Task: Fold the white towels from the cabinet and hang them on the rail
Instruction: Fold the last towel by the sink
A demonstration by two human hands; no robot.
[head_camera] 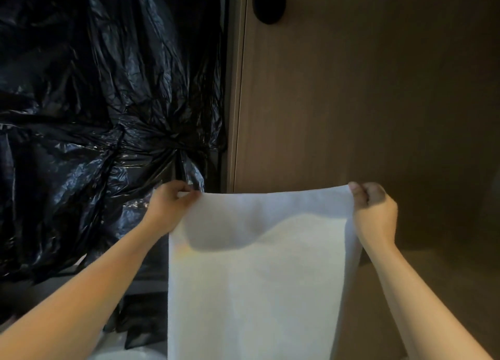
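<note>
A white towel hangs flat in front of me, stretched between both hands by its top edge. My left hand pinches the top left corner. My right hand grips the top right corner. The towel drops straight down past the bottom of the view. A black round rail mount sticks out of the brown panel at the top, well above the towel; the rail itself is out of view.
Crinkled black plastic sheeting covers the whole left side. A brown wood-grain panel fills the right side behind the towel. Its pale vertical edge runs down the middle. A beige surface lies lower right.
</note>
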